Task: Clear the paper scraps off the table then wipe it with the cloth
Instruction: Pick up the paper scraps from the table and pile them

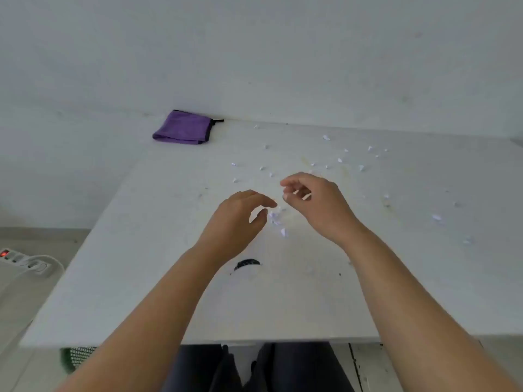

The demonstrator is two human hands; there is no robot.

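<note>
- Step in hand, by judgement: the first one, clearing paper. Wiping is not yet begun.
- The left hand [237, 222] hovers over the table [135, 278] with fingers loosely curved and thumb apart; it holds nothing visible.
- The right hand [314, 205] has its fingers curled toward the thumb, as for a pinch. Whether a scrap sits between them cannot be told.
- A small heap of scraps [276, 220] lies between the two hands, just beside the left thumb.
- Loose scraps [339, 160] are scattered from 12 to 3 o'clock of the hands, some near, some well apart toward the right edge.
- The cloth [184, 128] lies folded at 11 o'clock, against the wall and untouched.
- Next move, by judgement: gather the outlying scraps toward the heap, then lift the heap off. The pieces are tiny and light, so a sweeping palm suits better than single pinches.
- A dark mark [247, 263] shows at 6 o'clock of the hands; its nature is unclear.
- A power strip [24, 260] lies on the floor at 9 o'clock, clear of the work.
</note>
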